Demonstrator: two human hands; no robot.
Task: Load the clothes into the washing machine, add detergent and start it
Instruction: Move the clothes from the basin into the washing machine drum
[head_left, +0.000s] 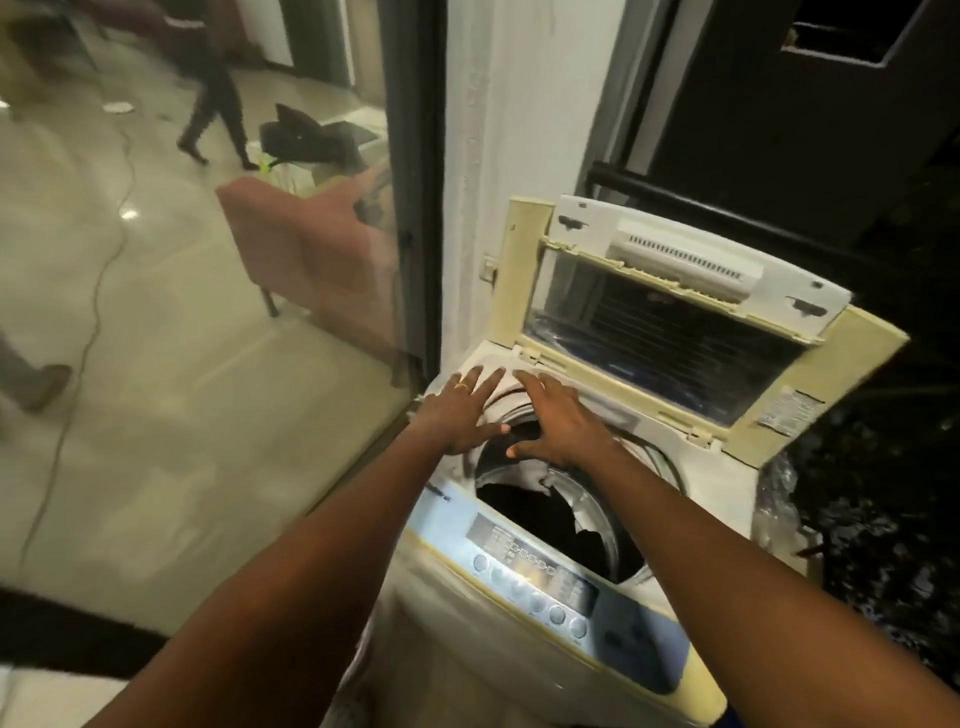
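A top-loading washing machine (696, 467) stands in front of me with its folding lid (670, 322) raised at the back. Dark clothes (545, 519) and a pale cloth (532, 475) lie inside the steel drum (597, 514). My left hand (460, 410), a ring on one finger, is spread flat over the far left rim of the opening. My right hand (558, 423) is spread beside it above the drum, fingers straight, holding nothing. The control panel (540, 577) with round buttons runs along the near edge.
A glass door (208, 312) with a dark frame (415, 182) stands to the left; through it I see a pink chair (306, 249), a cable on the floor and a person walking. A crumpled clear plastic bag (779, 499) sits at the machine's right.
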